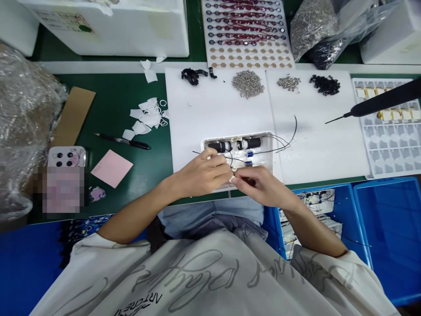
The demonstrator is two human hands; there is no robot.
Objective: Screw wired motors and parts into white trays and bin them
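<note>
The left hand point(200, 173) is pressing on the white box point(237, 138), maybe to keep it still, while the right hand point(259, 186) is pinching its fingers together on something hidden.

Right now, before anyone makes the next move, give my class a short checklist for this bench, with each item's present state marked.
Both hands at the white plastic housing: ok, the left hand and right hand are over its near edge.
Two black cylinders in the housing: ok, both lie inside it, end to end.
Loose black wire: not ok, it loops out past the housing's right side.
Screw pile apart from the housing: ok, it lies further up the white sheet.
What the right hand's fingers pinch: cannot tell, hidden.
</note>
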